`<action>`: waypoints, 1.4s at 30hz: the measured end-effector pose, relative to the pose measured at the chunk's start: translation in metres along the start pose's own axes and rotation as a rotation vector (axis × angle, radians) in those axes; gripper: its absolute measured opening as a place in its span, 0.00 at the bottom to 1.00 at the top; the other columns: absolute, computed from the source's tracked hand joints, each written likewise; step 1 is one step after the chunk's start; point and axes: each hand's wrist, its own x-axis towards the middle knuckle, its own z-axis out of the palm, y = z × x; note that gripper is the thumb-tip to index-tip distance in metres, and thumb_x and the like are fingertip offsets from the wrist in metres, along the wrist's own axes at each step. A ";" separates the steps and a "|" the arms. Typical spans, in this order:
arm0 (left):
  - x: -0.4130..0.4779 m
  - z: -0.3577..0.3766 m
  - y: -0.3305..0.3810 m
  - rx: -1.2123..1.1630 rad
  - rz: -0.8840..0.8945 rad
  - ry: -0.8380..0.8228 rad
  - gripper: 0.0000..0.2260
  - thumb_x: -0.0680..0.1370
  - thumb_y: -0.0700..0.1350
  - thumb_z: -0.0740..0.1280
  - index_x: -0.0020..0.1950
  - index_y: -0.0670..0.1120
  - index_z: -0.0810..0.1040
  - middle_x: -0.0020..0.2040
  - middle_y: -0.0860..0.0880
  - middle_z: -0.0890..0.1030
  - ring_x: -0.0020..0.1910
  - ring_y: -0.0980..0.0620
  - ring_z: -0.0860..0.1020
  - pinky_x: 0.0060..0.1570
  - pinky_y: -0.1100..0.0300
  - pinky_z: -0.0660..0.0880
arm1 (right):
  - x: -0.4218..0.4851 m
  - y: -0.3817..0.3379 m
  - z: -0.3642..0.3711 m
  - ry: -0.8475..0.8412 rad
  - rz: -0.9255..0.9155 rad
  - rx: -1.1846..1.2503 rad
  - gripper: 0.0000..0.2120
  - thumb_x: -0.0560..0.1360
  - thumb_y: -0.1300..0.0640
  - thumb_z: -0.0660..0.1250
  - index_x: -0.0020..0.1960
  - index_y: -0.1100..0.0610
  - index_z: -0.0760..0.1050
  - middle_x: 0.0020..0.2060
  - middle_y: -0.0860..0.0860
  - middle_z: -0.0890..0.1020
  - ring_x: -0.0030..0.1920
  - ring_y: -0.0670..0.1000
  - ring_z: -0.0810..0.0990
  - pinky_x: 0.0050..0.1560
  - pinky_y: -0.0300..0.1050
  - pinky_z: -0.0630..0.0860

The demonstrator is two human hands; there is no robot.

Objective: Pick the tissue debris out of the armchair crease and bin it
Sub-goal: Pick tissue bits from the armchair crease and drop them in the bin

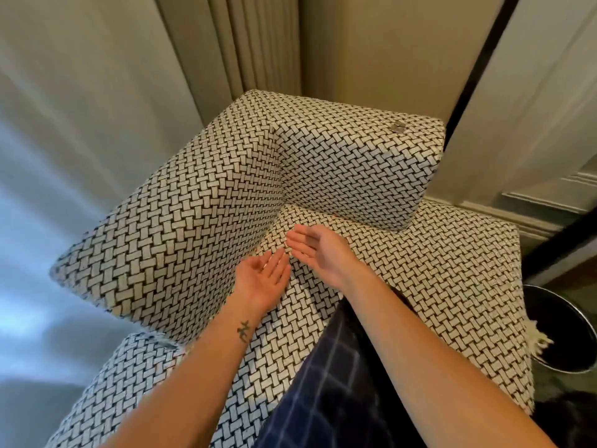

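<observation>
The armchair [200, 202] is covered in a black-and-white woven pattern, and its seat crease [274, 227] runs where the seat meets the back and arm cushions. My left hand [263, 274] hovers palm-up over the seat near that crease, fingers straight and holding nothing. Just right of it my right hand [318, 250] is also palm-up with relaxed fingers pointing toward the crease corner, empty. No tissue debris shows in the crease or in either hand. A black round bin [559, 331] stands on the floor at the right of the chair.
A dark checked cloth [336, 383] lies across the seat front under my right forearm. Pale curtains [97, 108] hang at the left and behind the chair. A white fringe or scrap [538, 339] hangs at the chair's right edge by the bin. A panelled door [542, 124] is at the right.
</observation>
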 end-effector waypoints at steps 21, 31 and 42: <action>0.035 -0.083 0.011 -0.087 -0.116 0.138 0.23 0.85 0.53 0.52 0.67 0.39 0.77 0.62 0.37 0.82 0.64 0.36 0.78 0.72 0.41 0.68 | 0.093 0.077 0.068 -0.058 -0.216 -1.303 0.17 0.81 0.57 0.61 0.69 0.56 0.76 0.67 0.54 0.77 0.68 0.56 0.73 0.70 0.53 0.70; 0.044 -0.086 0.011 -0.184 -0.161 0.106 0.26 0.83 0.55 0.55 0.72 0.39 0.72 0.72 0.37 0.74 0.71 0.37 0.72 0.72 0.41 0.67 | 0.123 0.076 0.074 -0.169 -0.176 -2.085 0.31 0.77 0.32 0.55 0.75 0.46 0.68 0.79 0.55 0.57 0.80 0.60 0.49 0.77 0.64 0.47; 0.043 -0.087 0.007 -0.155 -0.149 0.068 0.24 0.83 0.55 0.54 0.53 0.36 0.78 0.41 0.40 0.84 0.38 0.42 0.84 0.45 0.46 0.81 | 0.142 0.091 0.082 -0.103 0.041 -2.035 0.39 0.70 0.23 0.57 0.75 0.40 0.67 0.81 0.57 0.42 0.79 0.59 0.31 0.70 0.75 0.30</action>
